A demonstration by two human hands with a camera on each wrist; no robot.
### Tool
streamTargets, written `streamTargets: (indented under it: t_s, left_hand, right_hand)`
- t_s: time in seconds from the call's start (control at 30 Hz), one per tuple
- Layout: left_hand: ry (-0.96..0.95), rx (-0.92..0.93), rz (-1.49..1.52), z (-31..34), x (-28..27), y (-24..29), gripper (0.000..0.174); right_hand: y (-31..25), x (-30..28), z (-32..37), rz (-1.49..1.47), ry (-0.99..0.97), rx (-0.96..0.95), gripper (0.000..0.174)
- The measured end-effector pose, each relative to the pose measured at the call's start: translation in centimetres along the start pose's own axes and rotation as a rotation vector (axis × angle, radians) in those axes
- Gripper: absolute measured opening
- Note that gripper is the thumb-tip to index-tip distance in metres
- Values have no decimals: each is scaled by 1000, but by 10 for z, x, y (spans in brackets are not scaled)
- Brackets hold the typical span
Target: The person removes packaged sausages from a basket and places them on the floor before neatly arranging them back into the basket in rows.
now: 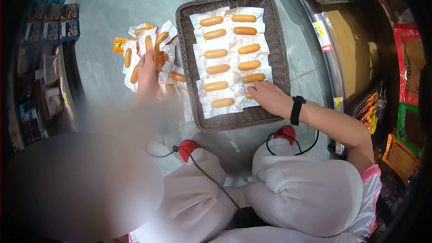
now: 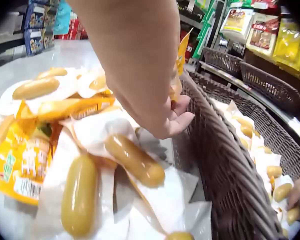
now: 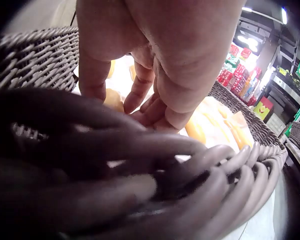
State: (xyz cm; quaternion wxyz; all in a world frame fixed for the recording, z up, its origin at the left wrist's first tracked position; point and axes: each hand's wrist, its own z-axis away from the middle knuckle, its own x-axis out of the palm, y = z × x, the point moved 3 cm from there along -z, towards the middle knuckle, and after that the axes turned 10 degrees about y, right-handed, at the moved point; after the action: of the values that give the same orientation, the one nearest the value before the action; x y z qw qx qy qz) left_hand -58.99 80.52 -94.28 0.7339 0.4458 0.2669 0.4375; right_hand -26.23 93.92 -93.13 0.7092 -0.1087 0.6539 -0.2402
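Observation:
A brown wicker basket (image 1: 182,31) holds two columns of sausages in white-backed clear packs, such as this sausage pack (image 1: 216,54). My right hand (image 1: 272,98) reaches into its near right corner. There its thumb and fingers pinch a sausage pack (image 3: 114,100), which the hand partly hides in the head view. Left of the basket, my left hand (image 1: 146,74) grips an upright sausage pack (image 1: 149,42) above a loose pile of similar packs. In the left wrist view, two sausages (image 2: 80,195) of that pile lie close below the wrist, beside an orange printed wrapper (image 2: 35,160).
The basket and pile lie on a grey floor (image 1: 130,0). Shelves with hanging packets (image 1: 58,22) stand at the left, and a wooden shelf (image 1: 344,49) with price tags at the right. A black cable (image 1: 211,177) crosses the person's legs; red shoes (image 1: 188,150) are near the basket.

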Motion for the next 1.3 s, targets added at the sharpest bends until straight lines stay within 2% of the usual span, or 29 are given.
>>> streamTargets:
  t_s: [0.07, 0.17, 0.2, 0.23, 0.27, 0.3, 0.37, 0.47, 0.63, 0.77, 0.97, 1.17, 1.27, 1.3]
  left_hand:
    - [202, 262, -190, 17, 9, 20, 32]
    - [0, 502, -345, 50, 39, 23, 27]
    - [-85, 556, -582, 67, 49, 27, 29]
    - [-164, 599, -683, 88, 61, 31, 30]
    - [-283, 629, -766, 94, 65, 20, 31]
    - [-421, 783, -854, 97, 69, 9, 33]
    - [-681, 928, -1035, 114, 80, 2, 34]
    - [-756, 1013, -1038, 122, 82, -22, 32]
    - [-655, 1077, -1087, 114, 76, -31, 31]
    - [-613, 1108, -1106, 102, 74, -30, 32]
    - [-716, 1038, -1121, 104, 72, -27, 31]
    - [-666, 1100, -1085, 104, 70, -30, 29]
    - [-789, 886, -1051, 108, 70, -24, 30]
    - [-809, 939, -1041, 110, 69, -25, 30]
  right_hand:
    - [-1, 0, 0, 0, -9, -2, 18]
    - [-1, 0, -1, 1, -20, -7, 15]
    - [-1, 1, -1, -1, -19, -6, 13]
    - [-1, 2, -1, -3, -19, -5, 11]
    - [-1, 4, -1, 3, -12, -13, 11]
    - [-1, 6, -1, 9, -5, -20, 11]
    - [0, 9, 0, 22, 5, -32, 14]
    - [1, 7, 1, 36, 8, -32, 19]
    - [-3, 5, 3, 33, -59, 2, 17]
    - [-3, 3, 4, 45, 38, -52, 8]
    - [-2, 3, 4, 24, 44, -38, 10]
    - [-1, 4, 3, 12, 17, -28, 11]
    - [-1, 2, 4, 5, 6, -21, 12]
    - [-2, 1, 4, 7, 0, -19, 12]
